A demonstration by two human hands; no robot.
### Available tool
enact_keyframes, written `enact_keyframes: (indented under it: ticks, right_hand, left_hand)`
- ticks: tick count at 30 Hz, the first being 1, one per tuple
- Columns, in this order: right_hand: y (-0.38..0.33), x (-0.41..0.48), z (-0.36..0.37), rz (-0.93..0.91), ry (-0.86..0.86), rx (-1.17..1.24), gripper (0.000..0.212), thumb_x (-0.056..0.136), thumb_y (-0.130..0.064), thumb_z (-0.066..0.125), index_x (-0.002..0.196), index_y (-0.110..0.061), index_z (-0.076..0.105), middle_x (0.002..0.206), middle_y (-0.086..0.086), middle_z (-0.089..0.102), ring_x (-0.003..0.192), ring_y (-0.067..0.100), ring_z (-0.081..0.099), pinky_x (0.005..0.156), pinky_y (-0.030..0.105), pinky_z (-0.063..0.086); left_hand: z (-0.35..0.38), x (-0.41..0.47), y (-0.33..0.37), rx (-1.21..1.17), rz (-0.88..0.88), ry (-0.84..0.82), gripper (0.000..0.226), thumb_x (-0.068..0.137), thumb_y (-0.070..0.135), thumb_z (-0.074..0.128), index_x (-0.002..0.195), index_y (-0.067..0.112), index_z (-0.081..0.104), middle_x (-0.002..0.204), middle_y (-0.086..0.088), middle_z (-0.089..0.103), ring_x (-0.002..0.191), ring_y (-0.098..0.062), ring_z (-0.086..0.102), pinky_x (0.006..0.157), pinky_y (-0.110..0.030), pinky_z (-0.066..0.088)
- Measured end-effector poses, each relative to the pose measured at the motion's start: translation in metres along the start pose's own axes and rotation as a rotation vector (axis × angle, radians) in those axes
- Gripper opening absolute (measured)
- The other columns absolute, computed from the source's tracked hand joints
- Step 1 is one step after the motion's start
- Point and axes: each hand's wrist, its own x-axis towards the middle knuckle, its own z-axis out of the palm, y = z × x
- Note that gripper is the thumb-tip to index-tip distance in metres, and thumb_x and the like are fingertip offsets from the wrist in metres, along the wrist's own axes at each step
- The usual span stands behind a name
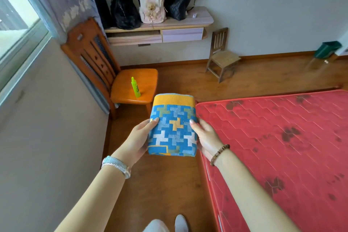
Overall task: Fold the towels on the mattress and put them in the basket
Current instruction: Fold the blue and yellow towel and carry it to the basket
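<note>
A folded towel (174, 126), blue with a yellow, white and green block pattern and an orange band at its far end, is held in the air over the wooden floor, just left of the mattress corner. My left hand (140, 137) grips its left edge, thumb on top. My right hand (204, 135) grips its right edge the same way. The red quilted mattress (278, 137) with dark flower marks fills the right side; no towels lie on the part in view. A dark green basket (327, 49) stands on the floor at the far right by the wall.
An orange wooden chair (135, 84) with a yellow-green bottle (136, 90) on its seat stands right ahead by the window wall. Beyond it a wall shelf (160, 24) carries several bags. A small wooden chair (222, 58) stands between shelf and basket.
</note>
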Motion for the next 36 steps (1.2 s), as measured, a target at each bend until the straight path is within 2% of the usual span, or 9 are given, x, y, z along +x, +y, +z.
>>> enact_keyframes:
  ticks: [12,18,24,27,31,36]
  right_hand:
    - [-0.024,0.116,0.028,0.069,0.056,-0.044,0.029,0.099,-0.023,0.053,0.127,-0.016,0.056,0.121,0.007,0.068,0.11,0.023,0.066,0.092,0.054,0.053]
    - [-0.042,0.186,0.066,0.069,0.114,0.015,0.026,0.1,-0.022,0.052,0.124,-0.015,0.059,0.116,0.007,0.07,0.107,0.024,0.067,0.091,0.052,0.054]
    - [-0.057,0.237,0.086,0.074,0.179,0.1,0.023,0.099,-0.021,0.053,0.12,-0.016,0.059,0.114,0.007,0.071,0.105,0.024,0.068,0.088,0.048,0.056]
    - [-0.065,0.261,0.087,0.069,0.176,0.096,0.023,0.098,-0.021,0.054,0.12,-0.017,0.058,0.113,0.006,0.071,0.104,0.022,0.069,0.086,0.045,0.057]
    - [-0.079,0.295,0.08,0.065,0.18,0.101,0.029,0.098,-0.021,0.054,0.126,-0.015,0.056,0.114,0.007,0.071,0.106,0.024,0.068,0.093,0.05,0.054]
    - [-0.098,0.341,0.061,0.07,0.197,0.144,0.03,0.097,-0.02,0.055,0.126,-0.014,0.056,0.111,0.006,0.072,0.102,0.022,0.069,0.089,0.046,0.056]
  left_hand:
    - [-0.04,0.105,0.059,-0.019,-0.028,-0.026,0.034,0.101,0.034,0.052,0.127,0.013,0.057,0.116,-0.008,0.074,0.105,-0.025,0.072,0.08,-0.039,0.062]
    - [-0.075,0.167,0.117,0.032,-0.031,-0.051,0.036,0.1,0.032,0.053,0.129,0.011,0.055,0.117,-0.009,0.073,0.106,-0.026,0.072,0.086,-0.043,0.059]
    - [-0.093,0.22,0.164,0.079,-0.047,-0.117,0.035,0.1,0.03,0.054,0.128,0.008,0.054,0.115,-0.01,0.074,0.105,-0.027,0.072,0.08,-0.039,0.062]
    - [-0.094,0.244,0.177,0.074,-0.055,-0.131,0.035,0.1,0.028,0.054,0.128,0.008,0.054,0.115,-0.011,0.074,0.105,-0.027,0.072,0.083,-0.041,0.062]
    - [-0.092,0.28,0.192,0.059,-0.079,-0.14,0.035,0.101,0.03,0.052,0.128,0.008,0.054,0.117,-0.012,0.073,0.107,-0.028,0.071,0.091,-0.046,0.058]
    - [-0.076,0.335,0.211,0.076,-0.077,-0.149,0.037,0.101,0.031,0.051,0.13,0.008,0.053,0.121,-0.013,0.071,0.109,-0.029,0.07,0.093,-0.048,0.057]
